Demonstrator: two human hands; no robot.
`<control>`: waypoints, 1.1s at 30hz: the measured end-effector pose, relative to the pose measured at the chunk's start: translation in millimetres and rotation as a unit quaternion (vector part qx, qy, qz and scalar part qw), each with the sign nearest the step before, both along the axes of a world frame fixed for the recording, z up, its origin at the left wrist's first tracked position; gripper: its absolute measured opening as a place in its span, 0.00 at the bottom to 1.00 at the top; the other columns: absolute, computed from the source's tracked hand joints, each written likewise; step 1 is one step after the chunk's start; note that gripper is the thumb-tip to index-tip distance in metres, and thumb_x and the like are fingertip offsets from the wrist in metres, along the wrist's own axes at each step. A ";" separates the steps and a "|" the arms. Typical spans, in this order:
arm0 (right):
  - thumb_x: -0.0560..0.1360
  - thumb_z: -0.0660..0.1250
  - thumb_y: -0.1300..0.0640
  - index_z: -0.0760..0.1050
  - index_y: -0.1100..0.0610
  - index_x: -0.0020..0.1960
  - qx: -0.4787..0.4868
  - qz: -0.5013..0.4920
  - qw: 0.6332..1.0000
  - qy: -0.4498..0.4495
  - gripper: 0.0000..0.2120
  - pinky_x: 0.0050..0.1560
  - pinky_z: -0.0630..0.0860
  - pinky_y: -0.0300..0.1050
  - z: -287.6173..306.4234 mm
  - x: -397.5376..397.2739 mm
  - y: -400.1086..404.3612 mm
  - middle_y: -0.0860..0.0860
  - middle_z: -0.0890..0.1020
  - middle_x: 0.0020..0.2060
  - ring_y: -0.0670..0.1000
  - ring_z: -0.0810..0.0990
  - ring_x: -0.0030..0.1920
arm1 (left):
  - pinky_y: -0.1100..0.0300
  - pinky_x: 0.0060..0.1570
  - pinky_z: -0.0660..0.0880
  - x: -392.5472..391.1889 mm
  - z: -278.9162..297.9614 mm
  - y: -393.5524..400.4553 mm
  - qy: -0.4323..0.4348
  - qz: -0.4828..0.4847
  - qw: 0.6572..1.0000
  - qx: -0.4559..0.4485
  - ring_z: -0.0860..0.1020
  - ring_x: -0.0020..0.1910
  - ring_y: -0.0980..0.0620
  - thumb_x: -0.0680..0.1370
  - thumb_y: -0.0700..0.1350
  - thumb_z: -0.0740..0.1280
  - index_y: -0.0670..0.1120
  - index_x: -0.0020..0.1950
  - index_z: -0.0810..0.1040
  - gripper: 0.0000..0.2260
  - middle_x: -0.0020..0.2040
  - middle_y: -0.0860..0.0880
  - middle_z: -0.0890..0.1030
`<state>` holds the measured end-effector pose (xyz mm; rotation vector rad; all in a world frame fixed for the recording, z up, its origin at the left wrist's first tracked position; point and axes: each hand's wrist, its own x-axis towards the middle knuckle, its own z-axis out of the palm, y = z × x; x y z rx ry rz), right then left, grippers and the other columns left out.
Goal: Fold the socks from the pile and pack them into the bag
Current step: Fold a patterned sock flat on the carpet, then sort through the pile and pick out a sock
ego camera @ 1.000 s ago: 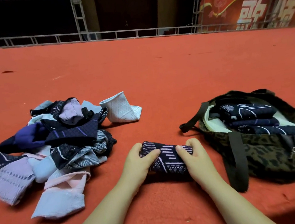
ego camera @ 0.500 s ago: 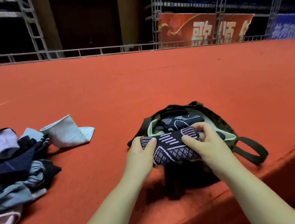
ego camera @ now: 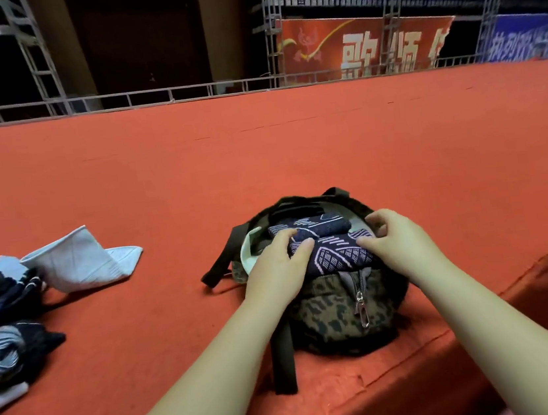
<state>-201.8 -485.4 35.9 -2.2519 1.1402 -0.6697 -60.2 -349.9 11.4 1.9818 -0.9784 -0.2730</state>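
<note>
A camouflage bag lies open near the front edge of the red carpeted platform. In its mouth sits a folded dark navy sock with white patterns, on top of other folded dark socks. My left hand grips the patterned sock's left end and my right hand grips its right end, both fingers curled over it. The sock pile lies at the far left, partly cut off by the frame edge. A pale blue sock lies loose beside the pile.
The bag's dark straps trail over the carpet towards me and to the left. The platform edge drops off at the right front. A metal railing and banners stand far behind.
Both hands carried the folded patterned sock from the carpet rightwards and lowered it into the bag's opening. My view has swung right, so most of the pile left the frame.
</note>
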 end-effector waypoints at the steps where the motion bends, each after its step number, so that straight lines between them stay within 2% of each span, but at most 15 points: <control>1: 0.71 0.71 0.51 0.73 0.50 0.59 -0.007 -0.003 1.000 0.006 0.17 0.48 0.73 0.47 -3.4 -0.2 -1.0 0.52 0.80 0.49 0.56 0.79 0.50 | 0.57 0.61 0.68 1.8 -6.6 1.7 -0.011 0.001 1.000 -0.012 0.74 0.59 0.53 0.76 0.61 0.61 0.57 0.65 0.72 0.19 0.58 0.53 0.75; 2: 0.71 0.71 0.52 0.73 0.50 0.57 -0.014 -0.006 1.000 0.010 0.16 0.47 0.73 0.47 -6.1 0.6 -2.8 0.53 0.79 0.48 0.56 0.78 0.50 | 0.59 0.61 0.68 3.4 -11.5 3.1 -0.025 -0.001 0.999 -0.030 0.73 0.58 0.55 0.75 0.60 0.62 0.56 0.63 0.74 0.18 0.57 0.53 0.74; 5: 0.71 0.70 0.52 0.76 0.49 0.41 -0.028 -0.018 0.999 0.038 0.03 0.43 0.71 0.45 -13.9 8.8 -11.4 0.56 0.79 0.47 0.56 0.79 0.47 | 0.62 0.62 0.65 7.7 -20.6 6.1 -0.043 -0.030 0.998 -0.030 0.70 0.60 0.58 0.73 0.60 0.66 0.55 0.60 0.79 0.18 0.57 0.55 0.72; 7: 0.73 0.67 0.47 0.78 0.55 0.37 -0.010 -0.002 0.999 0.043 0.12 0.38 0.69 0.45 -17.8 13.8 -14.8 0.56 0.80 0.39 0.54 0.77 0.39 | 0.60 0.63 0.66 13.0 -23.1 4.9 -0.022 -0.049 0.999 -0.002 0.72 0.60 0.57 0.71 0.63 0.67 0.55 0.60 0.79 0.21 0.56 0.55 0.73; 9: 0.75 0.62 0.42 0.78 0.62 0.39 0.012 0.022 0.999 0.039 0.23 0.35 0.65 0.46 -18.0 16.3 -14.8 0.57 0.76 0.31 0.54 0.73 0.33 | 0.56 0.63 0.69 16.9 -21.1 3.5 -0.021 -0.046 0.999 0.012 0.73 0.59 0.56 0.67 0.67 0.67 0.55 0.60 0.79 0.26 0.56 0.53 0.74; 11: 0.77 0.56 0.39 0.77 0.60 0.36 0.001 0.030 0.998 0.051 0.27 0.36 0.66 0.46 -13.1 15.5 -12.2 0.54 0.75 0.30 0.56 0.75 0.36 | 0.53 0.62 0.71 20.1 -17.1 1.2 -0.040 -0.006 0.999 0.006 0.74 0.59 0.55 0.65 0.69 0.66 0.55 0.60 0.78 0.29 0.57 0.52 0.76; 12: 0.77 0.54 0.38 0.76 0.57 0.34 -0.018 0.030 0.997 0.071 0.27 0.40 0.68 0.48 -9.9 14.9 -9.5 0.54 0.76 0.34 0.58 0.77 0.42 | 0.53 0.62 0.70 20.2 -13.8 1.2 -0.046 0.014 0.999 0.002 0.74 0.60 0.54 0.66 0.67 0.67 0.55 0.60 0.77 0.28 0.59 0.52 0.76; 14: 0.78 0.51 0.38 0.80 0.51 0.42 -0.084 0.014 0.988 0.127 0.25 0.54 0.69 0.52 -2.7 15.1 1.5 0.55 0.78 0.51 0.61 0.73 0.57 | 0.52 0.63 0.69 18.6 -9.3 2.9 -0.042 0.038 0.998 -0.005 0.72 0.62 0.52 0.69 0.63 0.69 0.53 0.62 0.76 0.25 0.61 0.51 0.75; 16: 0.78 0.50 0.38 0.80 0.50 0.54 -0.157 0.010 0.979 0.126 0.24 0.62 0.65 0.52 3.1 19.7 20.0 0.52 0.75 0.62 0.59 0.68 0.64 | 0.51 0.64 0.68 18.3 -7.1 11.3 -0.008 0.035 0.999 -0.024 0.72 0.63 0.52 0.71 0.61 0.68 0.51 0.62 0.75 0.23 0.62 0.50 0.75; 20: 0.72 0.47 0.36 0.80 0.50 0.48 -0.201 0.082 0.975 0.039 0.27 0.57 0.68 0.50 5.9 45.5 62.1 0.48 0.78 0.53 0.54 0.71 0.60 | 0.57 0.60 0.70 29.4 -5.6 52.3 0.086 0.005 0.995 -0.057 0.74 0.60 0.55 0.75 0.60 0.64 0.51 0.60 0.76 0.18 0.59 0.52 0.76; 22: 0.71 0.47 0.37 0.80 0.51 0.46 -0.196 0.142 0.970 0.013 0.27 0.58 0.69 0.51 1.8 66.7 89.5 0.48 0.79 0.49 0.53 0.72 0.57 | 0.61 0.55 0.70 40.8 -5.7 85.8 0.101 0.007 0.994 -0.052 0.75 0.55 0.56 0.77 0.54 0.65 0.50 0.57 0.77 0.13 0.56 0.53 0.78; 26: 0.70 0.46 0.35 0.81 0.53 0.48 -0.166 0.261 0.951 0.008 0.32 0.62 0.66 0.49 -22.0 115.2 151.7 0.49 0.80 0.52 0.52 0.72 0.59 | 0.59 0.56 0.71 70.6 -19.1 164.4 0.108 0.033 0.993 -0.038 0.77 0.51 0.56 0.77 0.48 0.66 0.54 0.48 0.77 0.02 0.49 0.55 0.80; 29: 0.69 0.43 0.33 0.80 0.53 0.51 -0.115 0.330 0.936 0.044 0.34 0.61 0.67 0.49 -48.6 150.6 194.4 0.49 0.79 0.53 0.52 0.73 0.58 | 0.61 0.51 0.74 85.2 -29.8 227.5 0.117 0.066 0.990 -0.041 0.77 0.47 0.55 0.76 0.47 0.67 0.55 0.45 0.77 0.02 0.44 0.56 0.80; 30: 0.69 0.44 0.33 0.79 0.52 0.50 -0.095 0.348 0.931 0.050 0.33 0.60 0.68 0.49 -56.3 162.1 208.9 0.49 0.80 0.51 0.53 0.74 0.57 | 0.60 0.51 0.74 88.6 -31.4 248.7 0.111 0.086 0.989 -0.049 0.78 0.47 0.54 0.75 0.50 0.67 0.55 0.45 0.77 0.00 0.44 0.56 0.81; 33: 0.71 0.48 0.34 0.77 0.51 0.48 -0.038 0.384 0.921 0.049 0.27 0.57 0.69 0.49 -73.9 190.1 246.2 0.49 0.79 0.48 0.54 0.75 0.54 | 0.56 0.55 0.75 94.0 -32.1 300.0 0.085 0.138 0.983 -0.087 0.80 0.47 0.54 0.70 0.54 0.64 0.55 0.43 0.78 0.06 0.41 0.56 0.82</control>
